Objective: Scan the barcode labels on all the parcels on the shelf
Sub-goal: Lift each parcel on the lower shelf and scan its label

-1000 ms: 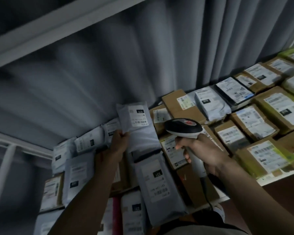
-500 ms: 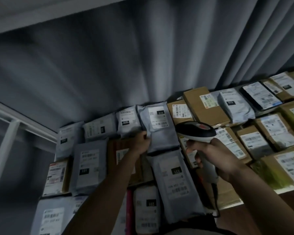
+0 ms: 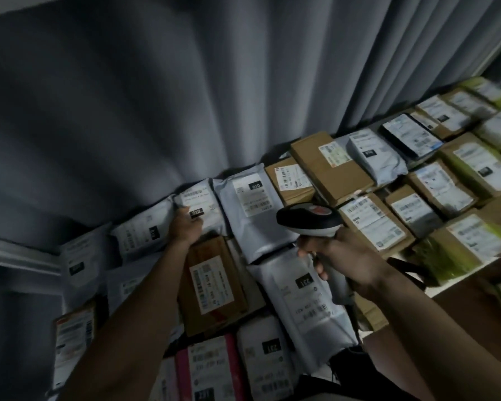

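Left hand [image 3: 185, 227] fingers pinch grey mailer [image 3: 206, 205] by its lower edge. Right hand [image 3: 342, 256] fingers curl round scanner [image 3: 308, 219], whose head sits above them.

Labelled parcels [image 3: 253, 215] flat on shelf [image 3: 434, 290]

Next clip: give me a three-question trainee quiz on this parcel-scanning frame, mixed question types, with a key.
1. True or false: the right hand holds the barcode scanner by its grip.
2. Which parcel does the left hand touch?
A. a grey mailer bag in the back row
B. the pink-edged parcel at the front
C. a brown box at far right
3. Fill in: behind the parcels hangs a grey ____.

Key: 1 true; 2 A; 3 curtain.
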